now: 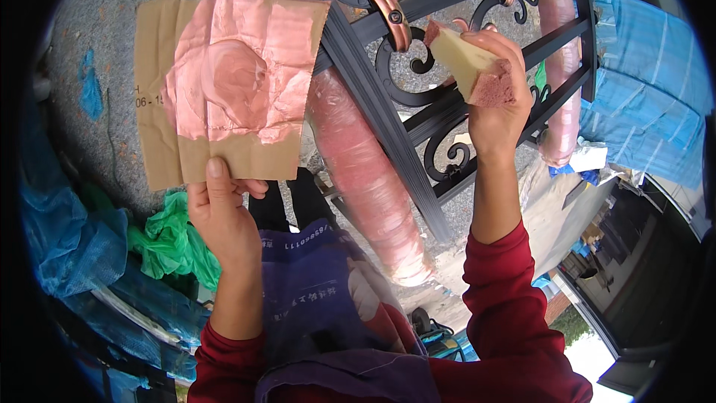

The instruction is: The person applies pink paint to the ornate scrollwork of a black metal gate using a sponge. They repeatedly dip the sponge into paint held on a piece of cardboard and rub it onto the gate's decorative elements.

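My left hand (pixel 227 213) pinches the lower edge of a brown cardboard piece (pixel 160 67), thumb on top and fingers beneath. Copper-pink paint (pixel 242 82) coats much of the cardboard, with a thick glossy pool in the middle. In my right hand (pixel 500 119) is a pale yellow sponge (pixel 462 56), its ends stained reddish-pink. It is held over a black metal gate panel (pixel 418 134) with scrollwork. Copper-coloured collars (pixel 389 19) ring some of the scrolls near the sponge. Whether the sponge touches the metal, I cannot tell.
Plastic-wrapped pink rolls (pixel 365 179) lie under the panel. Blue sheeting (pixel 641 82) covers something at the right. Green plastic (pixel 171 239) and blue wrapped bundles (pixel 74 246) are at the lower left. A small blue scrap (pixel 90 86) lies on the grey ground.
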A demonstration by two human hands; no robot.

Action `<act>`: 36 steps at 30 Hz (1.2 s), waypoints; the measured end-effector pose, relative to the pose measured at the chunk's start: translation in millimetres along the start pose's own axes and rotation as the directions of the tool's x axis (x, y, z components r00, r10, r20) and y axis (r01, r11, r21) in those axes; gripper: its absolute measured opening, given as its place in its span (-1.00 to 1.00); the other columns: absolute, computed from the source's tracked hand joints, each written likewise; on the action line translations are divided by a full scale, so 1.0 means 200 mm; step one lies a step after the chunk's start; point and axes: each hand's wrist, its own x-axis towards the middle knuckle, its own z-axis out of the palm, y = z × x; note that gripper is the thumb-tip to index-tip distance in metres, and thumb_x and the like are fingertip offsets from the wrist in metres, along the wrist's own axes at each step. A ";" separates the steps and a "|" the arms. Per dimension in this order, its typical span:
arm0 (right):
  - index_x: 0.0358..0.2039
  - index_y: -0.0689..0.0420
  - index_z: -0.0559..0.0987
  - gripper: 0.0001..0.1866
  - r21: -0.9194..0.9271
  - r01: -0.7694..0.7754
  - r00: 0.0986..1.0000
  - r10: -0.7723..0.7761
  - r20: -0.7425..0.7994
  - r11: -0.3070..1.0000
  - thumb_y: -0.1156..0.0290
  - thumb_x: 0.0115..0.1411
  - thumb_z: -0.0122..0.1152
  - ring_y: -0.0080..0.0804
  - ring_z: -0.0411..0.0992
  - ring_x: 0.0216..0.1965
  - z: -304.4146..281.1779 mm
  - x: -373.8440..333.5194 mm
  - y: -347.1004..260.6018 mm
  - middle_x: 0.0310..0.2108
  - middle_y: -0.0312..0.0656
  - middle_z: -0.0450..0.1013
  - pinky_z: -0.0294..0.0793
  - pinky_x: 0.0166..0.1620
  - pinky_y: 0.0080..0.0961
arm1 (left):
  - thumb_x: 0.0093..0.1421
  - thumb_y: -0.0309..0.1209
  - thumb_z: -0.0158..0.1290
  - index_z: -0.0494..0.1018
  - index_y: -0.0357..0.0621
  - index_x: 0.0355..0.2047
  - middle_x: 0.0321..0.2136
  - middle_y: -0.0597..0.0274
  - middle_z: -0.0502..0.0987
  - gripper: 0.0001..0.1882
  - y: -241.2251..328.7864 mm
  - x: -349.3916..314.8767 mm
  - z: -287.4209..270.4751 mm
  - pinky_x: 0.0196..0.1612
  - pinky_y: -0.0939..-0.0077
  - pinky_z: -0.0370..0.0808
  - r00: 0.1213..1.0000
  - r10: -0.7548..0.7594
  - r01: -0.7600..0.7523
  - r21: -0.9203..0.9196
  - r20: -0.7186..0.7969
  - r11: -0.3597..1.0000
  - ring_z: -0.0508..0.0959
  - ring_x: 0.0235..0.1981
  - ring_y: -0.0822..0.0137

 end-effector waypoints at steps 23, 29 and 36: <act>-0.22 0.07 0.64 -0.48 -0.165 0.053 0.991 -0.031 0.130 0.985 0.81 -0.26 0.22 -0.19 0.40 -0.07 -0.02 0.04 -0.03 -0.19 -0.22 0.52 0.32 0.08 -0.34 | 0.38 -0.26 -0.03 0.40 -0.32 -0.14 -0.42 0.11 0.56 -0.70 -0.01 0.02 -0.01 -0.52 0.59 0.45 1.000 -0.008 0.008 -0.015 0.003 1.000 0.52 -0.57 0.41; -0.23 0.10 0.63 -0.49 -0.217 0.071 0.976 -0.023 0.218 0.974 0.81 -0.27 0.23 -0.21 0.40 -0.10 -0.02 0.01 -0.01 -0.19 -0.22 0.51 0.33 0.05 -0.39 | 0.38 -0.27 -0.04 0.40 -0.33 -0.15 -0.42 0.09 0.56 -0.70 -0.01 0.01 0.00 -0.52 0.58 0.46 1.000 -0.014 0.014 -0.012 0.000 1.000 0.52 -0.58 0.40; -0.22 0.10 0.63 -0.55 -0.119 0.070 0.992 -0.057 0.111 0.990 0.78 -0.17 0.22 -0.24 0.41 -0.12 0.01 0.10 -0.05 -0.20 -0.22 0.52 0.34 0.02 -0.43 | 0.38 -0.27 -0.04 0.40 -0.33 -0.16 -0.41 0.07 0.57 -0.70 -0.02 0.03 -0.01 -0.51 0.57 0.46 1.000 -0.013 0.014 -0.022 0.028 1.000 0.53 -0.57 0.39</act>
